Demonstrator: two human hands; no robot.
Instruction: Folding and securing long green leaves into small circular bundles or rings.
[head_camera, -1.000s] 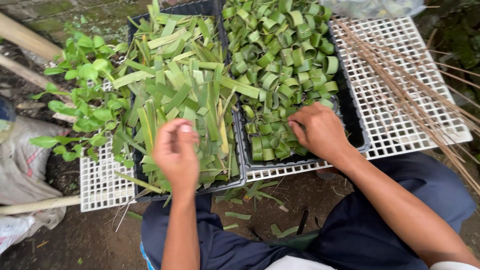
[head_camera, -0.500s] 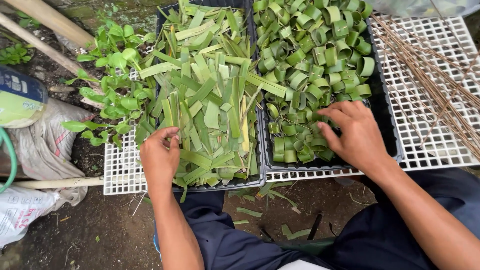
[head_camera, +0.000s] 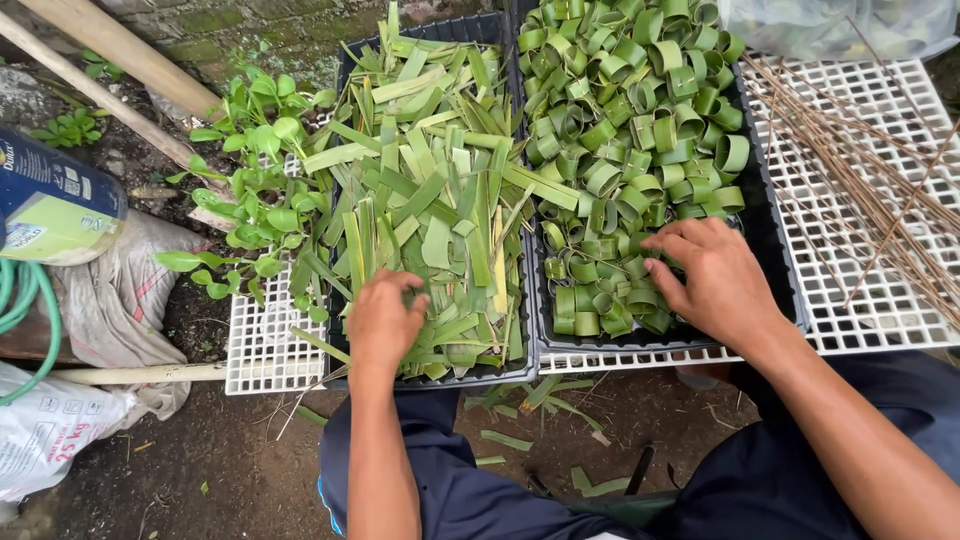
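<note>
Left hand: fingers curled, buried in flat leaf strips, grip unclear | right hand: fingers loosely spread on leaf rings in black tray | fingertips hidden by leaves

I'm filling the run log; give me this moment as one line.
left hand: on flat leaf strips in left black tray | right hand: on rolled leaf rings in right black tray | sticks on white grid

Both hands low, palms down, fingers curled.
</note>
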